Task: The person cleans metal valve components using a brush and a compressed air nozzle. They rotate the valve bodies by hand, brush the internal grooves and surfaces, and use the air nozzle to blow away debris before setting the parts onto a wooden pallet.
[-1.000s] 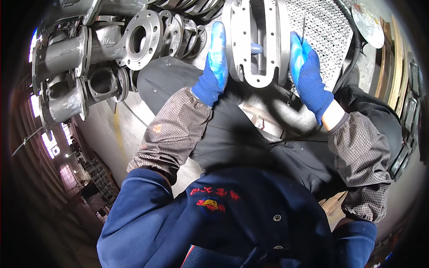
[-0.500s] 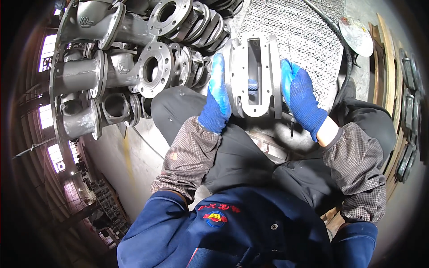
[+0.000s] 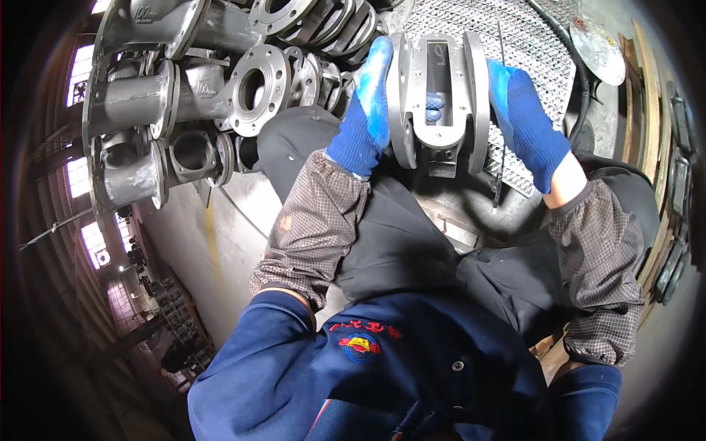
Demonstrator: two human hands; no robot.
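Between my gloved hands is a grey cast-metal valve body (image 3: 439, 134) with a round flange on each side and a long slotted opening in its top face. My left hand (image 3: 365, 110), in a blue coated glove, presses flat against the left flange with its thumb pointing up. On the other flange rests my right hand (image 3: 531, 121), gloved the same way, its far fingers hidden behind the metal. Blue fingertips (image 3: 433, 107) show through the slot; whose hand they belong to I cannot tell. The body is tilted, so its lower end shows.
Stacked grey flanged valve bodies (image 3: 132, 106) stand at the left. A textured metal plate (image 3: 471, 23) lies under and beyond the work. A black hose (image 3: 585, 92) curves past its right edge, near a round stained disc (image 3: 597, 51). Wooden boards (image 3: 650, 110) run along the far right.
The valve body has tipped over and shifted slightly up and right, showing more of its lower end. Both hands moved with it, staying on the flanges.
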